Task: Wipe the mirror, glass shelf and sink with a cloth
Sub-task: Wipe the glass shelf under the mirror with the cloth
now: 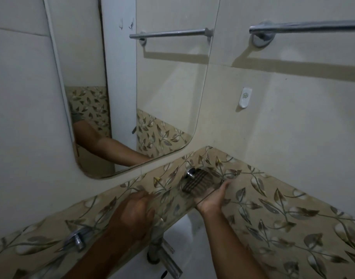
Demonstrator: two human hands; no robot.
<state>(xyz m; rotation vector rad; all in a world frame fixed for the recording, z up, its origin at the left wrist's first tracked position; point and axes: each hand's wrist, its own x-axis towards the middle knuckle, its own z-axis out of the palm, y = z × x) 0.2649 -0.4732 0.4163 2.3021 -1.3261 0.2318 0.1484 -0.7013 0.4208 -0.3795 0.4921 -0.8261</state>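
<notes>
Left hand [135, 210] lies palm down on top of the glass shelf [172, 202], fingers curled loosely, at the shelf's left-middle stretch; can't tell whether anything is under the palm. Right hand [211, 198] is at the shelf's right end, palm up and seemingly under the glass, since the shelf's front edge line crosses over the palm. Fingers are spread and reach toward the wall, closing on nothing. A ribbed brown cloth [194, 183], folded or bunched, sits at that end just above the right fingers and beside the chrome shelf bracket [189, 173]; whether it rests on the glass or in the fingertips is unclear. Mirror [132, 87] is on the wall above the shelf and reflects a forearm. White sink [184, 248] and chrome tap [162, 256] are below the shelf, between the two forearms. Towel bar [305, 27] is upper right, well clear of both hands.
</notes>
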